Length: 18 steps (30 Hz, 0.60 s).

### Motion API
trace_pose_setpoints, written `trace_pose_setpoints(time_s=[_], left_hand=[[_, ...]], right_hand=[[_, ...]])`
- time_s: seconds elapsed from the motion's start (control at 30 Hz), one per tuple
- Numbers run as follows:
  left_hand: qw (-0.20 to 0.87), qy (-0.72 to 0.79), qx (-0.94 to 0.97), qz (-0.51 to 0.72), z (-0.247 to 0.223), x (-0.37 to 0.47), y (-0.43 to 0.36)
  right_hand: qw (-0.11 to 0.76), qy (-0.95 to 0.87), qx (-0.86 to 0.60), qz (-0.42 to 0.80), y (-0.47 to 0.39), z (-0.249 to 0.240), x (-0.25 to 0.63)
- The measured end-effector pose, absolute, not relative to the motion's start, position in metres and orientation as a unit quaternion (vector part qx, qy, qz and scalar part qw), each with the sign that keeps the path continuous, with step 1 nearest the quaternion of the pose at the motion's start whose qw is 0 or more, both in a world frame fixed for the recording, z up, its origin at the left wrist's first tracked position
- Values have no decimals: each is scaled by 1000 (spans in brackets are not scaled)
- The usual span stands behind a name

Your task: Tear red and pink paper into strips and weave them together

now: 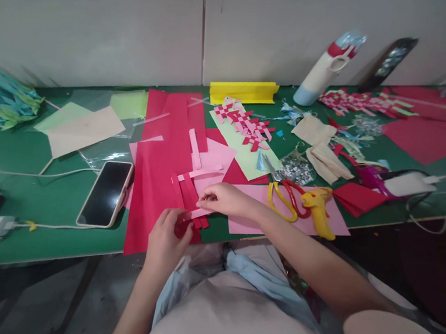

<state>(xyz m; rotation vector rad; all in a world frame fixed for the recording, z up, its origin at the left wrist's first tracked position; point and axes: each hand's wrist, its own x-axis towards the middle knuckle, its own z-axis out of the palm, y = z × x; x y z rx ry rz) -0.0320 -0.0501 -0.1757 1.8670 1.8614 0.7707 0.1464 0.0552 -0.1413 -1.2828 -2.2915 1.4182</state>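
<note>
Near the table's front edge, my left hand (168, 238) has its thumb and fingers curved and apart. Its fingertips are at the left end of a pink paper strip (199, 214). My right hand (225, 199) comes in from the right with thumb and forefinger pinched at this strip. Narrow red paper strips (188, 191) lie under and beside the fingers, crossed by another pink strip (206, 172). Beneath is a large red paper sheet (153, 181), partly covered by my left hand. A pink sheet (220, 159) lies just beyond the strips.
Right of my hands are scissors (293, 198), a yellow glue gun (322, 212) and a bag of sequins (297, 168). Woven paper fish (247, 124) lie behind. A phone (106, 193) is at left; a bottle (329, 69) stands by the wall. White cables (53, 226) cross the table.
</note>
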Motion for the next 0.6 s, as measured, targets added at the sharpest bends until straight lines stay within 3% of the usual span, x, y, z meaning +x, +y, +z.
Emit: trace_pose_setpoints(time_s=[0.2,0.4,0.5,0.6], left_hand=[[197,672,661,269,-173,-27,-49],[133,695,653,271,-180,-22,-47],[106,716,634,274,-184,-20,-47],[83,739,607,281,-190,-18,-49]], right_hand=[[155,-649,-406,624,46,-138,150],[221,-593,-368,681,36,-136,139],[243,-599,-391,655,35,-137,143],[218,-706,-436,514,35,-143,153]])
